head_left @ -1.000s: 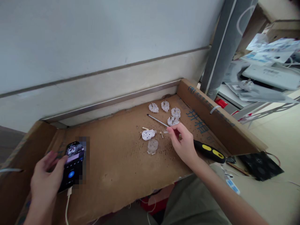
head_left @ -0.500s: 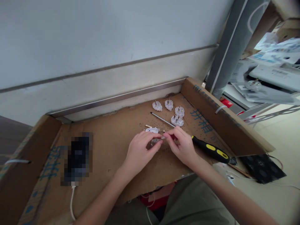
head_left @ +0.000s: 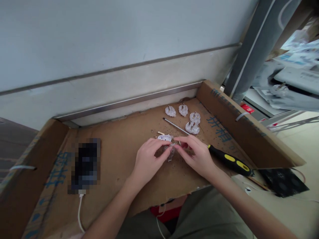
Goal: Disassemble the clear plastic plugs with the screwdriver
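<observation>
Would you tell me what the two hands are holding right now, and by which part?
The left hand and right hand pinch a clear plug part between their fingertips; the exact hold is hidden.

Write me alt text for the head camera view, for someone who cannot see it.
Two bare hands, left hand and right hand, meet over a clear plastic plug part on a cardboard tray. Four white plugs and a yellow-and-black screwdriver lie to the right; a phone lies left.

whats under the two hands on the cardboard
A clear plug cover shows between the left hand and right hand, beside a white plug base. Anything beneath the palms is hidden.
</observation>
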`<state>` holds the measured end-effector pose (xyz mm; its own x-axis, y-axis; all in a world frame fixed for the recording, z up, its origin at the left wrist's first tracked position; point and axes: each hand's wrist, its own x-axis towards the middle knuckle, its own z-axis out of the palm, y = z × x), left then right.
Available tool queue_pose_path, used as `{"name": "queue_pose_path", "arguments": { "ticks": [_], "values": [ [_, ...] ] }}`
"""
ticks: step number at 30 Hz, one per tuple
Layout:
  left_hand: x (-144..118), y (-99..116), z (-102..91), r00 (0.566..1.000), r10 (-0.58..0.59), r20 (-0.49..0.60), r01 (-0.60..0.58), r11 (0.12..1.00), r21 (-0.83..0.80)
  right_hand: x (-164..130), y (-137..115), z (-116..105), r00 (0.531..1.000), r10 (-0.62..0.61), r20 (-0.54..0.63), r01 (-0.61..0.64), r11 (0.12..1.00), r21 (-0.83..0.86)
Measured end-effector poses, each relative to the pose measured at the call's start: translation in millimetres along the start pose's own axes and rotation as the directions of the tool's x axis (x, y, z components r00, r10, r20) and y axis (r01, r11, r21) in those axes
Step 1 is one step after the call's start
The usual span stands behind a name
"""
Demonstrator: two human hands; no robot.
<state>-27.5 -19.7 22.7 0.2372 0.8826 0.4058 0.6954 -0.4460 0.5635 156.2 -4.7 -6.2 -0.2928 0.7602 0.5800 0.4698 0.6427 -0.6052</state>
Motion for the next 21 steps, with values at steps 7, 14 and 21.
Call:
{"name": "queue_pose_path", "arguments": {
  "ticks": [7,14,21],
  "values": [
    [-3.8,-4.2,1.5,1.000,0.016,-0.001,-0.016,0.999,0.044,-3.4,1.9,0.1,0.998,0.010,0.058,-0.011,1.000,0.015],
    [-5.8,-7.6,-0.3,0.997,-0.021,0.073,0.015,0.996,0.092,-2.3,2.1,0.5,0.992,0.047,0.118,-0.045,0.999,-0.025],
    [-8.0,-16.0,-4.8,0.964,-0.005,0.264,-0.029,0.992,0.126,-4.0,5.2,0.7,0.985,0.111,0.132,-0.110,0.994,-0.016]
  ]
}}
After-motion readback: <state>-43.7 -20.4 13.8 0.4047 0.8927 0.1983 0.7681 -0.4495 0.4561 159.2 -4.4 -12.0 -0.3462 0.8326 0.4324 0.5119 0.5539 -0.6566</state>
